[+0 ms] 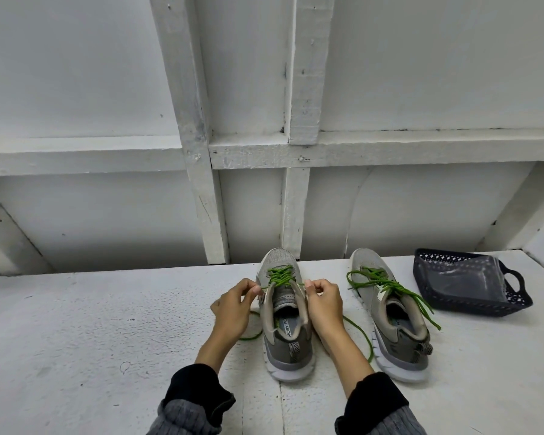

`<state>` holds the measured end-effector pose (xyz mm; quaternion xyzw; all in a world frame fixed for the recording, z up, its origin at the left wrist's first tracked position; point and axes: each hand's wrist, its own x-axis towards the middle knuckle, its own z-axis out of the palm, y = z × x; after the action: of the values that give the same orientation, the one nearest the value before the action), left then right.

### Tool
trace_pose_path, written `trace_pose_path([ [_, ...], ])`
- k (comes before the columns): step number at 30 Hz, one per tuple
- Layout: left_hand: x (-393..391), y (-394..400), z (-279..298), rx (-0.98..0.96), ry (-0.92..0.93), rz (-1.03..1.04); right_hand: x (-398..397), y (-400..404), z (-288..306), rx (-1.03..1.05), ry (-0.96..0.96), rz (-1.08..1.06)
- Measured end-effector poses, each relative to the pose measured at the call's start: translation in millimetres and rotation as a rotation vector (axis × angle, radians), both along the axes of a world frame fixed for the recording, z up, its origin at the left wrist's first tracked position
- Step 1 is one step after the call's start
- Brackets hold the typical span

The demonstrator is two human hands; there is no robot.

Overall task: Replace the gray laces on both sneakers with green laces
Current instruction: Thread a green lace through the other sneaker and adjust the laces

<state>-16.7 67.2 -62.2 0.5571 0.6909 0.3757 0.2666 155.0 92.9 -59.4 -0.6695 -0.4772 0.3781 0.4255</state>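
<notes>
Two grey sneakers stand on a white surface with their toes pointing away from me. The left sneaker (285, 328) carries a green lace (279, 275) criss-crossed over its tongue. My left hand (236, 306) pinches the lace at the shoe's left top eyelets, and my right hand (322, 304) pinches it at the right side. The loose lace ends trail back on the surface on both sides of the shoe. The right sneaker (390, 315) holds another green lace (387, 285), laced through with its ends lying loose over the shoe.
A dark plastic basket (520, 304) with a clear plastic bag inside sits at the right, beyond the right sneaker. A white wall with wooden battens rises behind the surface's far edge. My dark sleeves show at the bottom.
</notes>
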Motion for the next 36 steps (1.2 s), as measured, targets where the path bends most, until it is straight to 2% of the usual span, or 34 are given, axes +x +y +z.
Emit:
trace_pose_path([
  [3,-2,-1,-1,0.0,0.055,0.032,-1,-3,2,-0.009,-0.027,-0.072],
  [7,-12,0,-10,-0.016,-0.181,-0.011,-7,-7,4,0.083,-0.029,-0.109],
  [9,-18,-3,-8,0.05,-0.273,0.07,-8,-6,7,0.164,-0.065,-0.07],
  [12,-29,-6,-5,0.101,-0.287,0.277,-13,-6,13,0.22,-0.207,0.114],
  [15,-41,-8,-13,0.044,-0.238,0.409,-21,-5,9,0.165,-0.231,0.27],
  [20,-49,-8,-29,-0.106,-0.089,0.461,-18,-5,2,0.109,-0.149,0.288],
  [26,-45,3,-33,-0.223,0.178,0.341,-17,-5,-1,0.116,-0.12,0.28],
  [30,-43,1,-44,-0.217,0.355,0.273,-18,-5,-2,0.11,-0.095,0.258],
  [31,-41,0,-43,-0.188,0.341,0.272,-17,-6,-2,0.106,-0.086,0.246],
  [32,-39,0,-40,-0.141,0.25,0.282,-17,-7,-1,0.101,-0.071,0.229],
  [35,-25,1,-17,0.055,-0.231,0.269,-15,-10,0,0.115,-0.012,0.154],
  [36,-20,1,-6,0.121,-0.304,0.246,-14,-11,1,0.127,-0.004,0.133],
])
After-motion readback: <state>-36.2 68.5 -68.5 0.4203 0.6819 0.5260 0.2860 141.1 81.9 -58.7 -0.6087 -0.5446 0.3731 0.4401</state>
